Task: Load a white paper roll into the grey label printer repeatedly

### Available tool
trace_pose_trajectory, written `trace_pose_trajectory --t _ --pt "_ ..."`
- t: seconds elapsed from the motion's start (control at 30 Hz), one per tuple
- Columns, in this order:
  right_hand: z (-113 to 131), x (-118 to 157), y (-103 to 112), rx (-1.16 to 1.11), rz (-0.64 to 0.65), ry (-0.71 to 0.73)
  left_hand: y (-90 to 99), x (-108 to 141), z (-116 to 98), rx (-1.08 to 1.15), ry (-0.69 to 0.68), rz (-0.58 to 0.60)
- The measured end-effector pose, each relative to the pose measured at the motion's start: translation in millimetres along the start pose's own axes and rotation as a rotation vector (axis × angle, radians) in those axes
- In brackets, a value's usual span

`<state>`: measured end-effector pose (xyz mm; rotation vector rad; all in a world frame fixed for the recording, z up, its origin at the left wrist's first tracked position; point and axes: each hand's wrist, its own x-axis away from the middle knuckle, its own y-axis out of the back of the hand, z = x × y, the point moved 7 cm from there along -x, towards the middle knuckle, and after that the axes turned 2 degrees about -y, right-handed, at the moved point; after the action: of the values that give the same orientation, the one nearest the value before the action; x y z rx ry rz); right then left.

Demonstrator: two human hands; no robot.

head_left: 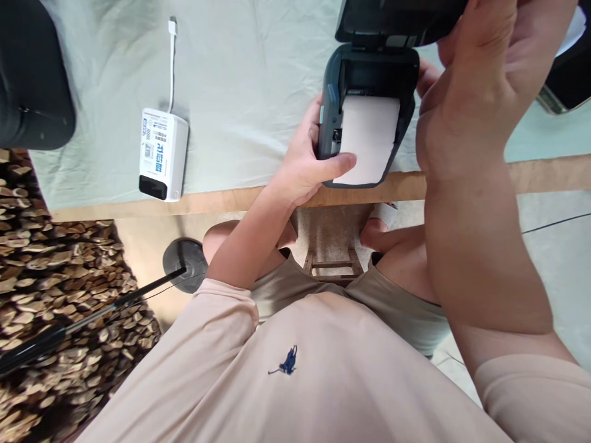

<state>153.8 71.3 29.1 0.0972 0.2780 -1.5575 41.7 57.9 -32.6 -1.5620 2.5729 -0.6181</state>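
Note:
A dark portable printer (pixel 329 117) is tilted above the table's front edge, its black lid (pixel 397 21) swung up and open. Inside it lies a white paper roll (pixel 369 132). My left hand (pixel 314 157) grips the printer's left side, with the thumb over the lower left corner of the paper. My right hand (pixel 480 80) is at the right side by the raised lid, and its fingers are partly hidden behind the wrist and the lid. Some fingertips show at the printer's upper right edge.
A white power bank (pixel 161 154) with a short cable (pixel 172 61) lies left on the cloth-covered table (pixel 240 98). A black object (pixel 34 74) stands far left, a dark phone-like device (pixel 567 77) far right. Below left are a stand's pole (pixel 124 299) and round base (pixel 182 255).

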Motion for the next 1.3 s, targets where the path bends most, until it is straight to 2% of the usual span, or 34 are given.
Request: trace_pose_trajectory --t 0.07,0.1,0.17,0.23,0.37,0.47,0.7,0.83,0.93,1.07,1.3 --pt "16 2 9 0.106 -0.196 0.222 -0.7 0 -1 0.0 0.001 -0.007" --pt "21 4 9 0.159 -0.246 0.276 -1.3 1 -2 0.003 -0.004 -0.006" --pt "23 4 7 0.253 -0.259 0.262 -2.4 0 -4 0.013 -0.02 0.001" --pt "23 5 4 0.342 -0.214 0.206 -2.2 0 -6 0.031 -0.031 -0.003" --pt "20 10 -5 0.43 -0.001 0.139 1.2 0 -7 0.078 -0.03 -0.047" --pt "15 13 -8 0.45 0.105 0.101 -0.2 0 -7 0.147 -0.019 -0.037" --pt "-3 12 -3 0.291 0.07 -0.033 -1.5 3 -8 0.178 -0.03 -0.045" --pt "-19 13 -6 0.201 0.108 -0.135 -7.9 4 -13 0.301 -0.053 0.031" --pt "-26 16 -12 0.102 0.156 -0.201 -9.9 5 -14 0.363 -0.054 0.005" --pt "-26 18 -16 -0.015 0.175 -0.228 -7.0 5 -8 0.302 0.008 -0.102" --pt "-25 19 -20 -0.074 0.199 -0.247 -7.9 5 -14 0.263 -0.092 -0.074"
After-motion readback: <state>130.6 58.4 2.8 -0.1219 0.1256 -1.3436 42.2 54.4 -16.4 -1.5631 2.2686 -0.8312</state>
